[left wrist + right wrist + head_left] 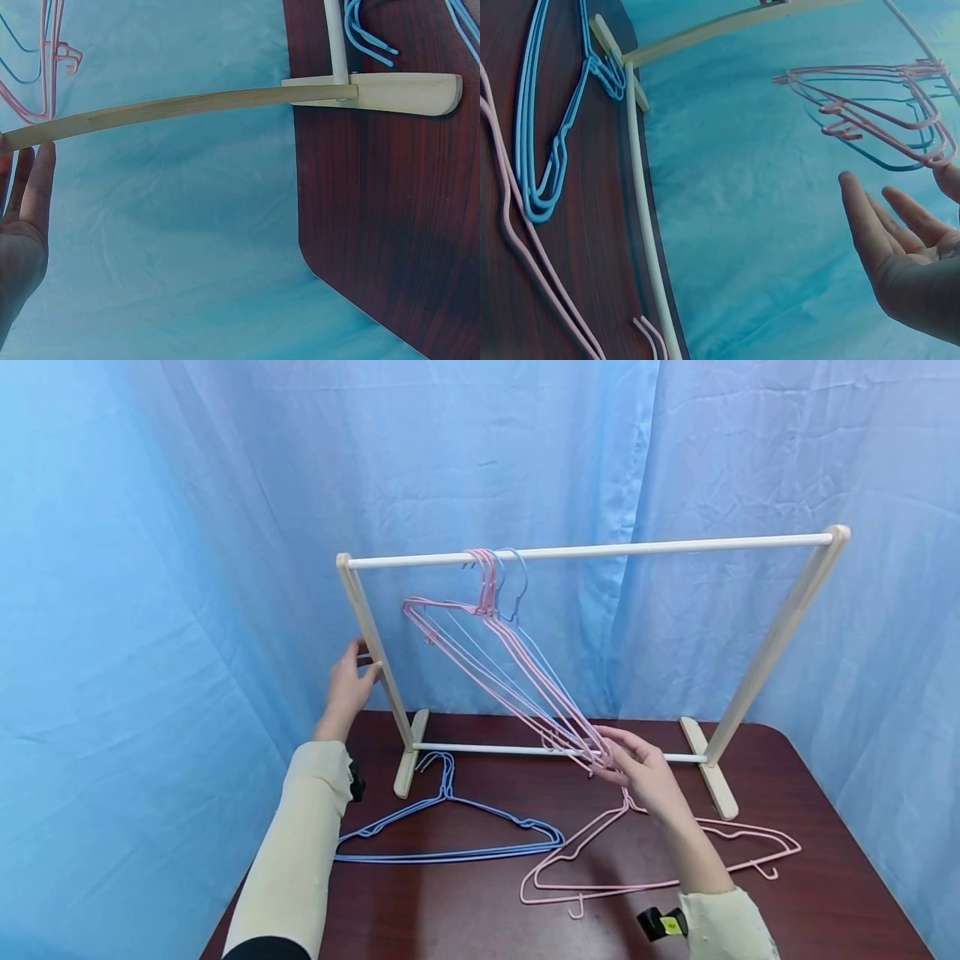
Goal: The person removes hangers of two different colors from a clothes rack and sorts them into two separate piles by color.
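Note:
Pink and blue wire hangers (pixel 528 664) hang in a bunch from the top bar of a wooden clothes rack (pixel 652 550). My right hand (pixel 637 768) is at their lower right corner, fingers mostly straight and the thumb side against the wires. In the right wrist view, that hand (pixel 911 255) lies beside the hanging bunch (pixel 885 120), its fingers spread. My left hand (pixel 352 681) holds the rack's left post (pixel 372 631) between thumb and fingers. The left wrist view shows its fingers (pixel 39 187) against the post; its thumb is hidden there.
Blue hangers (pixel 450 860) lie stacked on the dark wooden table (pixel 442 918) in front of the rack's left foot (pixel 411 756). Pink hangers (pixel 600 897) with small side hooks lie at the right, partly under my right arm. Blue curtains (pixel 300 468) surround the table.

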